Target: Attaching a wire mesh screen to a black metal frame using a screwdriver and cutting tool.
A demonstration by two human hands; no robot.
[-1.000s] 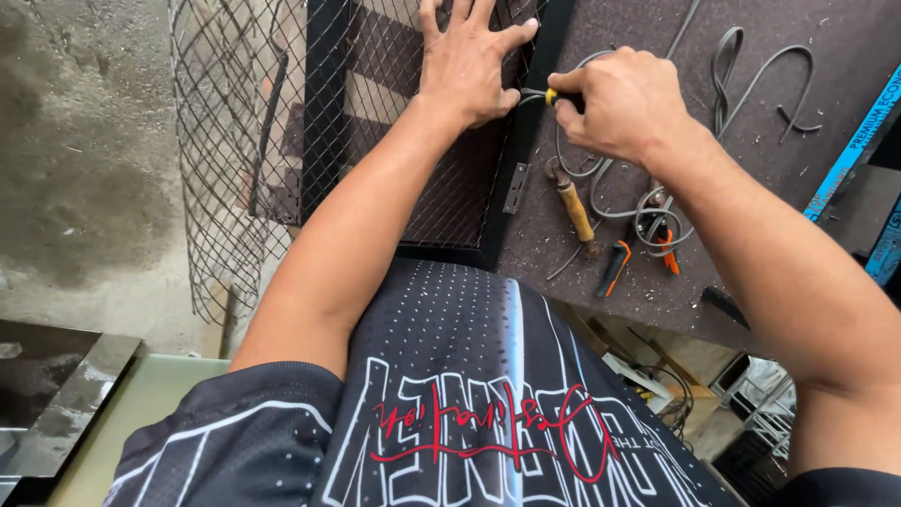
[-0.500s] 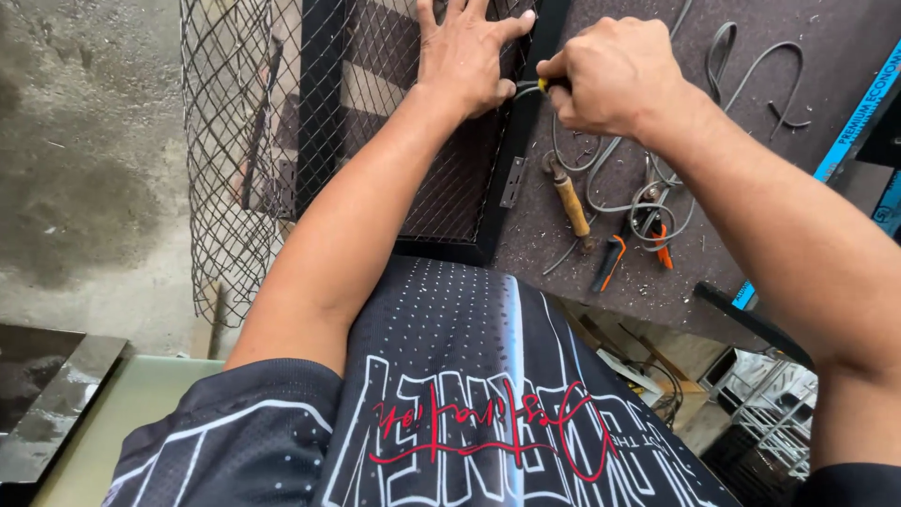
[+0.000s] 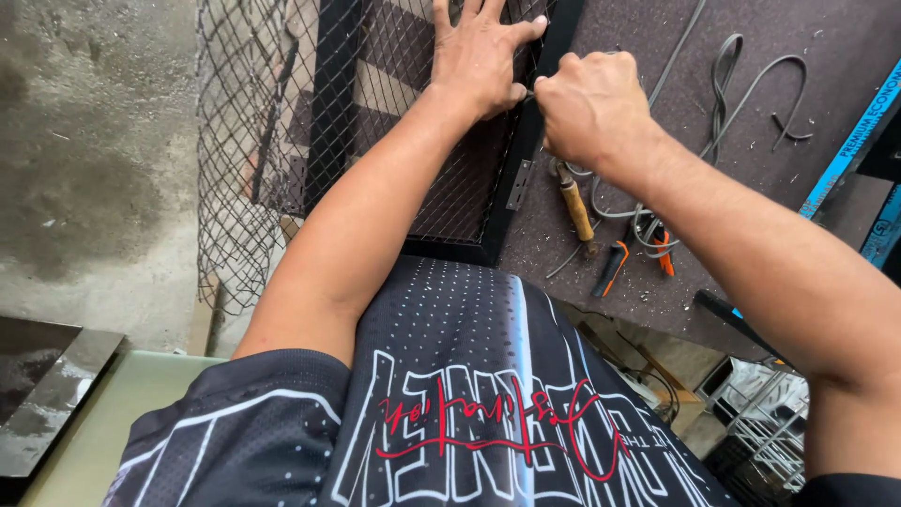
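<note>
The right hand (image 3: 593,111) is curling into a tight fist around a thin tool whose tip is only just showing at the black frame (image 3: 537,141); what kind of tool it is cannot be told. Compared with 1 second ago, this hand is sitting closer to the left hand (image 3: 479,56), and the yellow bit of handle seen then is now hidden inside the fist, so the work at the frame edge is looking more pressed-in. The left hand is spreading flat, fingers open, pressing the wire mesh (image 3: 310,141) against the frame. Just right of the frame, on the brown worktop (image 3: 751,188), a wooden-handled tool (image 3: 574,207) is lying near orange-handled pliers (image 3: 638,258), with grey wire loops (image 3: 741,75) lying farther off.
</note>
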